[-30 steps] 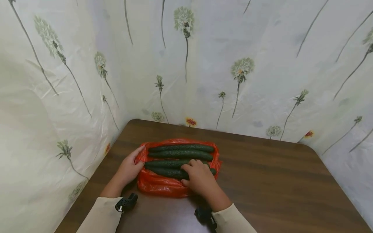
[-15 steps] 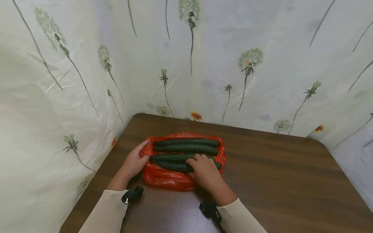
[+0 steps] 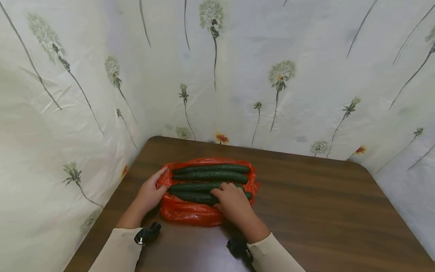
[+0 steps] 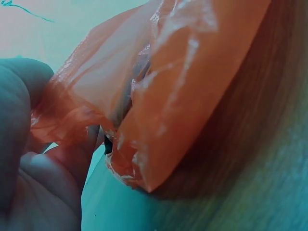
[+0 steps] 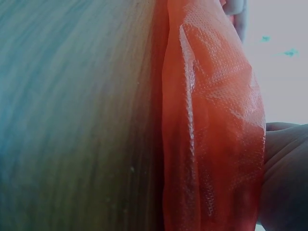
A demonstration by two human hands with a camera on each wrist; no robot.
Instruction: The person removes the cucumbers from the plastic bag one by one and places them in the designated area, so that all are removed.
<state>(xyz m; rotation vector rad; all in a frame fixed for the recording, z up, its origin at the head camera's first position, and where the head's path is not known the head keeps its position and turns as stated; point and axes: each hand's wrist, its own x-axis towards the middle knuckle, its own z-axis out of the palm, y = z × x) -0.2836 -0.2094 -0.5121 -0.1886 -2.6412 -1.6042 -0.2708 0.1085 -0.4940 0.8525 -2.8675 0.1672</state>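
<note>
Several long dark green cucumbers [image 3: 210,175] lie side by side in a red plastic bag [image 3: 190,213], its mouth spread wide around them. At the bag's left end, my left hand [image 3: 149,193] holds its edge; in the left wrist view, thin red plastic [image 4: 187,96] passes between thumb and fingers. My right hand [image 3: 234,202] reaches over the front side of the bag, its fingers curled over the right part of the front cucumbers [image 3: 193,197]. In the right wrist view, the bag's side [image 5: 216,130] hides the cucumbers and the right fingertips.
Underneath is a brown wooden table [image 3: 306,200] with rounded far corners. A pale sheet printed with dandelions [image 3: 244,75] hangs behind the table and along its left side. Each wrist carries a small black device [image 3: 147,233].
The head view shifts slightly, then swings back. My right thumb has drawn in against the front cucumber. My left hand stays on the bag's edge.
</note>
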